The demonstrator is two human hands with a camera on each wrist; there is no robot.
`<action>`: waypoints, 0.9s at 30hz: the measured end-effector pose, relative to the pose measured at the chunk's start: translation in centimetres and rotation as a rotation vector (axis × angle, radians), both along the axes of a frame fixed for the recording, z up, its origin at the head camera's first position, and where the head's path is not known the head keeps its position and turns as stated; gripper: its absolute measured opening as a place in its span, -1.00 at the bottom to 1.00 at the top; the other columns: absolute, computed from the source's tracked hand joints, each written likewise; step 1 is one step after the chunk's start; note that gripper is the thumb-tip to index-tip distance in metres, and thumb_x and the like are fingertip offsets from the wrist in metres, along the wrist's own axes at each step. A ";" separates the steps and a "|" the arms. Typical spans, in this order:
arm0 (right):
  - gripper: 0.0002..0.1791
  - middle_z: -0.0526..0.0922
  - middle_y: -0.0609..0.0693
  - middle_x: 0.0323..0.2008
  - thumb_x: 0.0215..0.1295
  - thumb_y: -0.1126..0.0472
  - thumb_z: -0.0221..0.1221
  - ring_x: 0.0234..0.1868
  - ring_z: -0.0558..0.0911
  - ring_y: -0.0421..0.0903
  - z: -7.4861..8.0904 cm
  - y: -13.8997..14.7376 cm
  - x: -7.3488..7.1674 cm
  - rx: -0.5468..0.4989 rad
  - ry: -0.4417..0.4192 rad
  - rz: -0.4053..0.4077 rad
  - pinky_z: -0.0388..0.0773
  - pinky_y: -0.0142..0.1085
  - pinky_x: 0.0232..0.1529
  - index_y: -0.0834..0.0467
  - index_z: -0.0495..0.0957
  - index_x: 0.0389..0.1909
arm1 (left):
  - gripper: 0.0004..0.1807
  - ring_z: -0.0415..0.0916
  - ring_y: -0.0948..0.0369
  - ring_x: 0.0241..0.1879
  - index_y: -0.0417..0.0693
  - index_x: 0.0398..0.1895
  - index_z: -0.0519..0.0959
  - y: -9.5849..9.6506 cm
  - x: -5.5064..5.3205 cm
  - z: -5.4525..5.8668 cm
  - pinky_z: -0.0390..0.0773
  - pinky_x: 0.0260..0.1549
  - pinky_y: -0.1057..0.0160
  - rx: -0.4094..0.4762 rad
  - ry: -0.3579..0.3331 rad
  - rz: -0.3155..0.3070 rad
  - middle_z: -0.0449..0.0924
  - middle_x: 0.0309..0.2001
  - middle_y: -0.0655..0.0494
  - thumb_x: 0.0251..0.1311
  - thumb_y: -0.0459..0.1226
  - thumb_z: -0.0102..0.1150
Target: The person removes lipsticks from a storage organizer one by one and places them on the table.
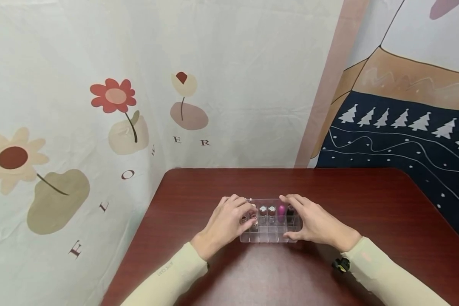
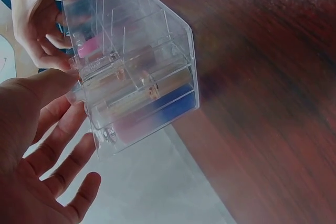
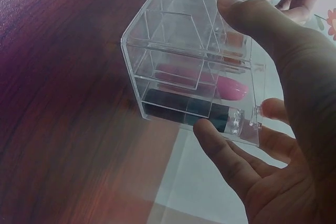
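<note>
A clear plastic lipstick organizer (image 1: 269, 236) with stepped compartments stands on the table. My left hand (image 1: 227, 219) is at its left end, thumb and index finger pinching the top of a lipstick tube (image 2: 76, 96) in the back row; the other fingers are spread behind. My right hand (image 1: 315, 221) holds the organizer's right end, thumb toward the front and fingers round the side and back. Two brown-topped tubes (image 1: 267, 211), a pink tube (image 3: 231, 87) and a black tube (image 3: 184, 109) stand in the back row. A blue-and-pink tube (image 2: 157, 114) fills the left end compartment.
The reddish-brown wooden table (image 1: 199, 187) extends round the organizer. A pale curtain (image 1: 237, 85) with printed flowers hangs behind and to the left, and a dark printed cloth (image 1: 398, 140) hangs at the right. A dark strap device (image 1: 341, 265) sits at the right wrist.
</note>
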State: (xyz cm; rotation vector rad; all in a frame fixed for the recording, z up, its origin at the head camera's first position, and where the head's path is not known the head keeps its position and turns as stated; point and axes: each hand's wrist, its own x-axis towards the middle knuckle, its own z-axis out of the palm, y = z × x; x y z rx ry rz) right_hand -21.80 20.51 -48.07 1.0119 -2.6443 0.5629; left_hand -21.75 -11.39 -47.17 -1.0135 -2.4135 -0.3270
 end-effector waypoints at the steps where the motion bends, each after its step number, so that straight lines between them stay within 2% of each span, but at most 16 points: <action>1: 0.15 0.72 0.22 0.40 0.01 -0.08 0.85 0.29 0.81 0.16 0.0 0.0 0.0 0.000 -0.005 -0.001 0.84 0.16 0.30 0.27 0.55 0.58 | -0.76 0.68 0.21 -0.06 0.22 0.00 0.87 0.0 0.0 0.1 0.69 0.03 0.12 -0.005 0.001 0.001 0.86 -0.08 0.33 0.36 -0.04 0.71; 5: 0.17 0.71 0.23 0.42 0.01 -0.09 0.85 0.31 0.80 0.17 -0.2 0.0 0.0 0.000 -0.016 -0.004 0.83 0.17 0.32 0.26 0.54 0.60 | -0.75 0.67 0.22 -0.12 0.21 0.02 0.87 -0.3 0.0 0.3 0.69 -0.03 0.13 0.002 -0.004 -0.001 0.84 -0.11 0.32 0.36 -0.07 0.72; 13: 0.15 0.74 0.23 0.39 -0.02 -0.07 0.86 0.29 0.81 0.17 -0.3 0.1 -0.1 -0.015 0.040 0.006 0.85 0.17 0.27 0.27 0.56 0.57 | -0.73 0.66 0.20 -0.16 0.13 0.01 0.87 -0.6 -0.2 0.5 0.64 -0.14 0.15 0.053 0.028 -0.033 0.82 -0.14 0.24 0.31 -0.13 0.74; 27: 0.16 0.71 0.24 0.43 0.02 -0.09 0.85 0.36 0.78 0.20 -0.4 0.1 0.1 -0.012 -0.013 -0.019 0.81 0.21 0.35 0.23 0.54 0.60 | -0.73 0.69 0.21 -0.16 0.13 0.03 0.87 -0.9 -0.2 1.3 0.62 -0.23 0.23 0.100 0.058 -0.057 0.81 -0.10 0.23 0.32 -0.19 0.71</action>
